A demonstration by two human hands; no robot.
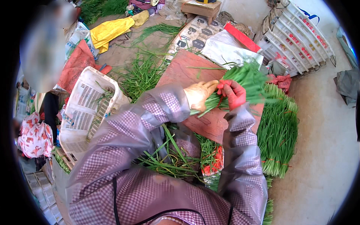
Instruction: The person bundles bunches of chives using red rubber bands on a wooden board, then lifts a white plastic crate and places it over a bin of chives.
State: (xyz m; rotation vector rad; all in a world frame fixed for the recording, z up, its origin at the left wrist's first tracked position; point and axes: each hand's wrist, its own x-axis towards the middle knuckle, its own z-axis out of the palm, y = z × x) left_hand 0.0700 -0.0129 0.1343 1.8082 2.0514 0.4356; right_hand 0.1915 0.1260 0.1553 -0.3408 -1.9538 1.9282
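Observation:
A bunch of long green chives (pixel 245 78) lies across a reddish board (pixel 180 69), its leafy end to the right and blurred. My left hand (pixel 197 96), in a cream glove, is closed over the stem end, its fingertips reaching towards the other hand. My right hand (pixel 233 94), in a red glove, pinches at the middle of the bunch, and the fingertips of both hands meet there. A thin red tie (pixel 220 101) shows against the stems just below the right fingers. What exactly sits between the right fingertips is too small to make out.
Tied chive bunches (pixel 279 131) are stacked right of the board. Loose chives (pixel 144 75) lie on the floor at the far left, with more on my lap. A white plastic basket (pixel 88 108) stands left; white crates (pixel 296 41) lean at the back right. Another person is at far left.

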